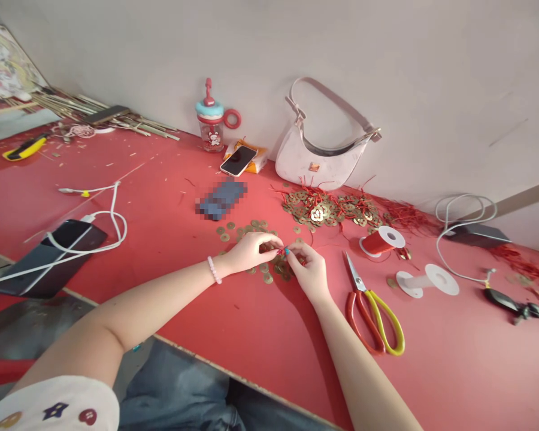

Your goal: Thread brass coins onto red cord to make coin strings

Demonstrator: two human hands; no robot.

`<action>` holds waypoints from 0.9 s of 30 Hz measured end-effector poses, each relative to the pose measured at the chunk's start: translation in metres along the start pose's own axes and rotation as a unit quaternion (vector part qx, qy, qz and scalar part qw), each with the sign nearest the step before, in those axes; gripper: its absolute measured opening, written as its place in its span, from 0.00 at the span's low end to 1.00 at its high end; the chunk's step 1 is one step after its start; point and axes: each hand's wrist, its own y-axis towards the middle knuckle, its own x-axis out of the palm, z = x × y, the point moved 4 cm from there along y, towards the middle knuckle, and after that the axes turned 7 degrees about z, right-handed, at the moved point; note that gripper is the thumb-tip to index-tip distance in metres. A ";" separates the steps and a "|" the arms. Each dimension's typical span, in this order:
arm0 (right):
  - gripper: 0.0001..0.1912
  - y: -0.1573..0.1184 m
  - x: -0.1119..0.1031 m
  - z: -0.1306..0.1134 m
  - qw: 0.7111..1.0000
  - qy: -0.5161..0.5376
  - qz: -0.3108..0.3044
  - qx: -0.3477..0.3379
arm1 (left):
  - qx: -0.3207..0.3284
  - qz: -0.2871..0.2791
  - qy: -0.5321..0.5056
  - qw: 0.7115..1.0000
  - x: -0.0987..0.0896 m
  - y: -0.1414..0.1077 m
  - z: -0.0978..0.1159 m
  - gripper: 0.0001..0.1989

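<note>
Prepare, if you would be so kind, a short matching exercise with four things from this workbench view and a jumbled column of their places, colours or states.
Column one
1. Left hand
2. Scissors
3. Wound spool
4. Handbag

Column two
A. Pale, standing behind the coin pile
B. Red between white end discs
C. Pink beaded bracelet at its wrist
D. One red handle, one yellow handle

Right pairs: 1-C, 2-D, 3-B, 4-A.
</note>
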 end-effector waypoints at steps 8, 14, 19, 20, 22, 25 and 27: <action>0.08 0.000 0.000 0.000 1.000 -0.024 -0.010 -0.014 | 0.007 0.005 0.010 1.000 -0.001 0.000 0.000 0.08; 0.08 -0.001 0.001 0.004 0.999 -0.037 -0.012 -0.022 | 0.021 0.009 0.037 0.999 -0.001 0.000 -0.001 0.08; 0.08 -0.001 0.001 0.003 0.999 -0.041 -0.017 -0.025 | 0.022 0.014 0.040 0.999 -0.001 0.001 -0.003 0.08; 0.08 -0.001 0.000 0.003 0.998 -0.046 -0.015 -0.027 | 0.022 0.016 0.038 0.999 -0.001 0.001 -0.004 0.08; 0.08 -0.001 0.000 0.001 0.998 -0.054 -0.012 -0.033 | 0.023 0.018 0.038 0.999 -0.001 0.001 -0.004 0.08; 0.08 -0.001 0.000 0.001 0.998 -0.058 -0.013 -0.037 | 0.028 0.020 0.043 0.998 -0.001 0.001 -0.005 0.09; 0.08 -0.001 0.000 0.002 0.998 -0.057 -0.014 -0.036 | 0.033 0.021 0.044 0.998 -0.001 0.001 -0.004 0.09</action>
